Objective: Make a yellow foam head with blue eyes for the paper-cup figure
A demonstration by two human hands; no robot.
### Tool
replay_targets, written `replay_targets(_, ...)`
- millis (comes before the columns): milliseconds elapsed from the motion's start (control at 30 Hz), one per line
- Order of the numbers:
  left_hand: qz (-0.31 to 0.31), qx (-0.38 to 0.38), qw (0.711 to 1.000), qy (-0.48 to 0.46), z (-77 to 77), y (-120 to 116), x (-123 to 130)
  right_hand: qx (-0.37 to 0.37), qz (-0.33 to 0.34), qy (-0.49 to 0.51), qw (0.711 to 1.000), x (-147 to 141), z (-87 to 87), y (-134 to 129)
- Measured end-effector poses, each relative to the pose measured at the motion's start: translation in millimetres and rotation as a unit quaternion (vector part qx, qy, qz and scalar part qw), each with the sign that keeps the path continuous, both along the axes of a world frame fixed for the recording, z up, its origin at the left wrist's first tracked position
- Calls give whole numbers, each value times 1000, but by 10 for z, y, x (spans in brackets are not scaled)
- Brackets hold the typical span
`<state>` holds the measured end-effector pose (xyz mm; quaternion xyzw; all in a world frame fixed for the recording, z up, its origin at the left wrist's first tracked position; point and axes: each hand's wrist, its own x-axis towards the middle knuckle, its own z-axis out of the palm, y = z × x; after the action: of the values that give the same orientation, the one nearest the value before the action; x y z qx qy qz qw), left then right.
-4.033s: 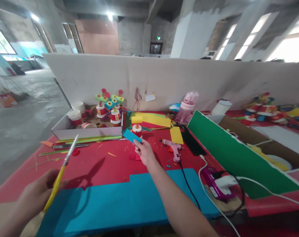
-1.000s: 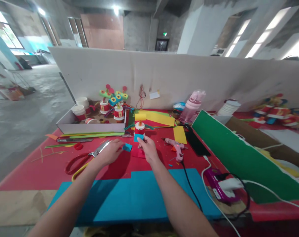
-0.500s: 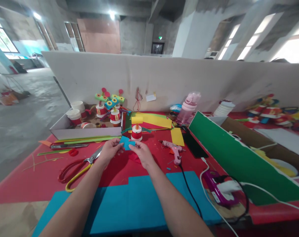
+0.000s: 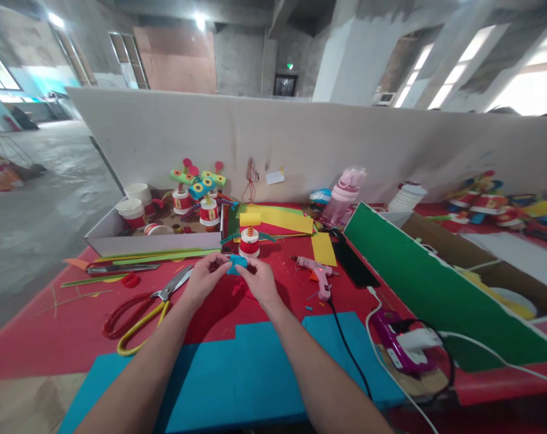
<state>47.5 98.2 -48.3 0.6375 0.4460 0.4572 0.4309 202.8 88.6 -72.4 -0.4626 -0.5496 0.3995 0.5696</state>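
Two bare hands meet at the centre of the frame, the left hand (image 4: pixel 208 278) and the right hand (image 4: pixel 259 280) each closed in a thumb-and-finger pinch on blue paper (image 4: pixel 238 263); whether this is one piece or two overlapped cannot be told. The paper lies just in front of a yellow-headed paper-cup figure (image 4: pixel 249 242). To judge by the pose, the step is one of lining up or shaping: light, even pressure from both sides should keep the edges parallel, and a hard squeeze would probably crease the paper. The pink glue gun (image 4: pixel 318 276), right of centre, is best kept clear of the right wrist. At left of centre, a pale shallow box (image 4: pixel 153 246) contains upright paper cups (image 4: pixel 132 214), a tipped cup (image 4: pixel 151 229) on its side and several spring-necked cup figures (image 4: pixel 209 212). At the right of the frame, a green-sided box (image 4: pixel 404 277) contains a white dish (image 4: pixel 517 295) and something yellow (image 4: pixel 479 284), too blurred to identify. Behind, right of centre, stands a pink bottle (image 4: pixel 343 199), its contents unreadable from here.
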Motion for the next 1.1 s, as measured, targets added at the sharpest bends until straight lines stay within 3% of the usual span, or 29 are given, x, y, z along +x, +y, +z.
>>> replay_targets(200,-13,11,1000,6,-62,36,2,15,0,-23,1000,-12,61,-43)
replay_targets(400,42,-22,999,-14,-152,99,-45,40,-81,5,996,129,207,-32)
replay_targets(500,32,-35,999,-11,-193,112,-31,52,-106,-29,993,447,308,91)
replay_targets(633,10,-40,999,12,-215,93,2,48,-179,-65,980,1265,481,361)
replay_targets(733,0,-24,999,21,-239,111,9,-20,-295,-214,931,1948,546,579)
replay_targets(767,-1,-20,1000,23,-254,126,8,-67,-316,-275,906,2132,539,637)
replay_targets(833,5,-17,1000,25,-288,160,7,-101,-323,-313,888,2390,487,719)
replay_targets(967,13,-16,1000,14,-341,201,-12,-132,-311,-368,866,2526,330,794)
replay_targets(1100,15,-1,1000,19,-335,194,-58,-125,-302,-402,855,2344,342,815)
